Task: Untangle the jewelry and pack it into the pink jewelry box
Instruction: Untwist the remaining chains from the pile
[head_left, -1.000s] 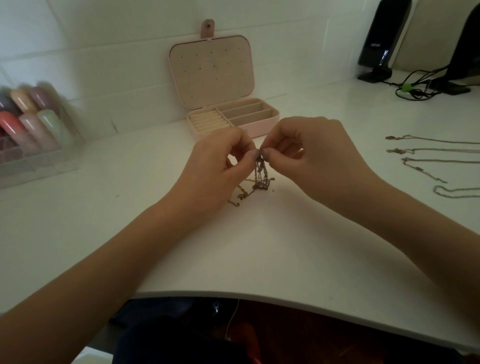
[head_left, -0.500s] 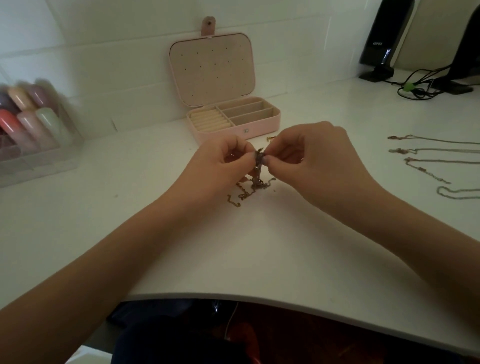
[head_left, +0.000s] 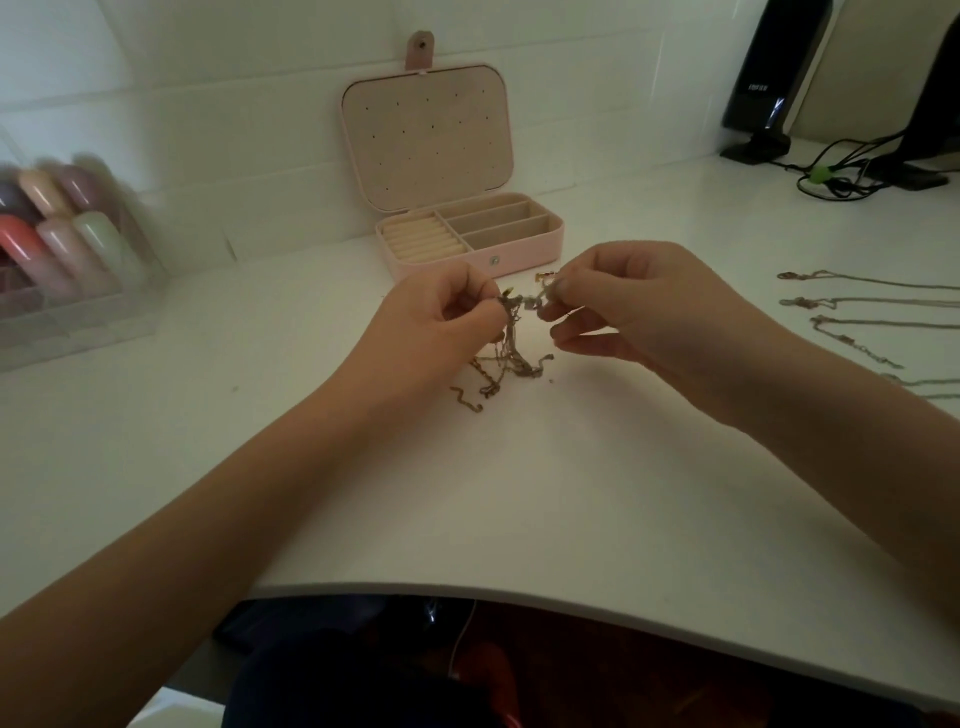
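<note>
Now your white desk (head_left: 519, 493) holds the pink jewelry box (head_left: 524, 252) open at the back, its compartments empty, and straightened chains (head_left: 862, 304) lying well apart to your right. Your left hand (head_left: 436, 322) and right hand (head_left: 639, 306) have drawn apart since half a second ago, each pinching the tangled chains (head_left: 511, 358) at the top. That stretch suggests a strand is loosening; the rest trails on the desk, unpacked.

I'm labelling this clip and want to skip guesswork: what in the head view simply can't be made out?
- Tangled chains: too fine to count the strands.
- Laid-out chains: cut off by the right edge.
- Left hand and right hand: fingers cover the pinch points.
- Bottles in the clear case: blurred.
</note>
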